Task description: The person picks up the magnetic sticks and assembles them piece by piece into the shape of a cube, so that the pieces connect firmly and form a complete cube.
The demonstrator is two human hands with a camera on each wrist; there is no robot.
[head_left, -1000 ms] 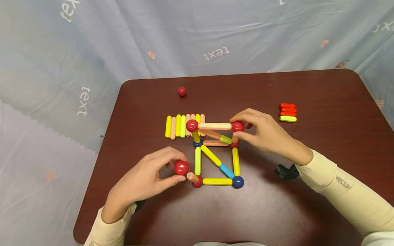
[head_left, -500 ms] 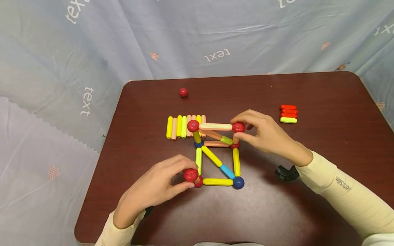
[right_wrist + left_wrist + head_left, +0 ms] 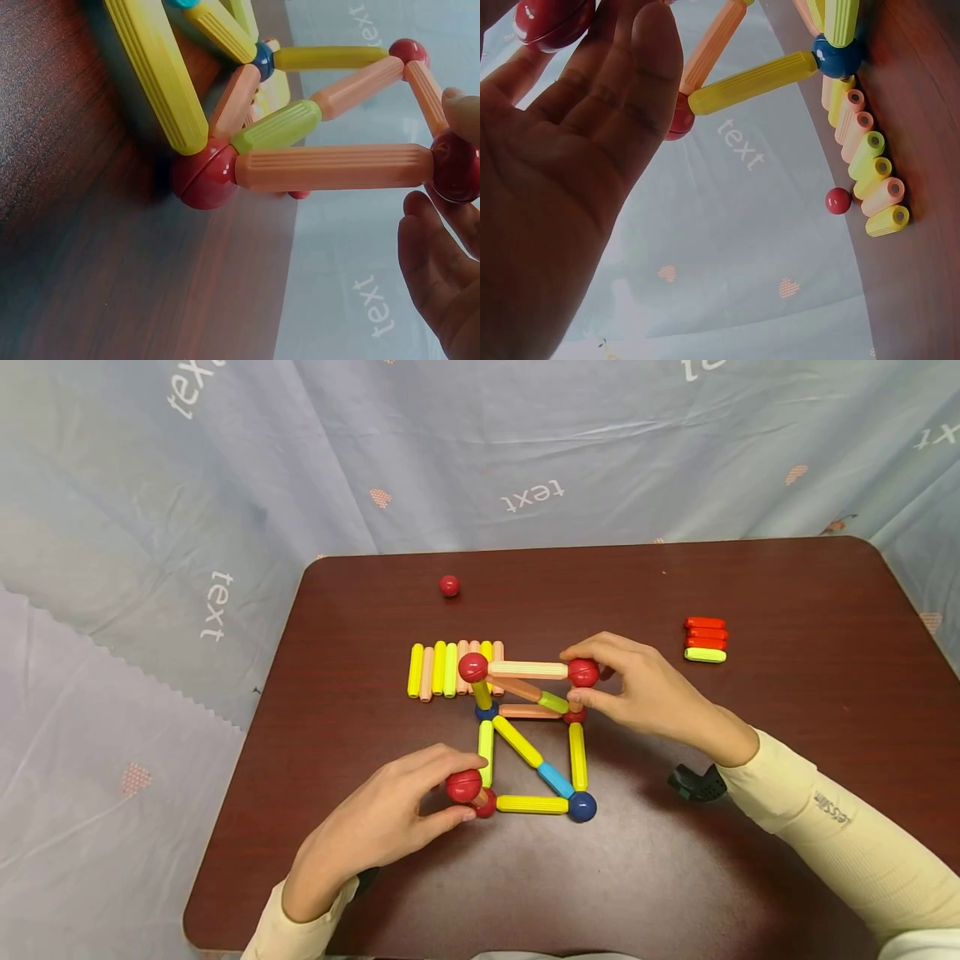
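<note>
A frame of ribbed magnetic sticks and balls stands mid-table. At its near-left corner, a red ball (image 3: 464, 786) tops a short upright stick (image 3: 480, 798) that rises from a lower red ball (image 3: 487, 803). My left hand (image 3: 382, 814) is around that top ball, its index finger stretched just above it and its thumb just below. My right hand (image 3: 641, 689) holds the upper red ball (image 3: 583, 673) at the far-right corner with thumb and fingers. A pale stick (image 3: 528, 670) joins this ball to another red ball (image 3: 473, 667). In the right wrist view, an orange stick (image 3: 334, 166) supports the held ball.
A row of yellow, green and peach sticks (image 3: 438, 670) lies behind the frame on the left. One loose red ball (image 3: 449, 586) sits farther back. Red and yellow-green short sticks (image 3: 706, 639) lie at the right. A blue ball (image 3: 582, 807) marks the frame's near-right corner.
My left hand has brought its red ball rightward onto the tip of the upright stick, then its fingers have spread slightly. My right hand has stayed at its ball.
</note>
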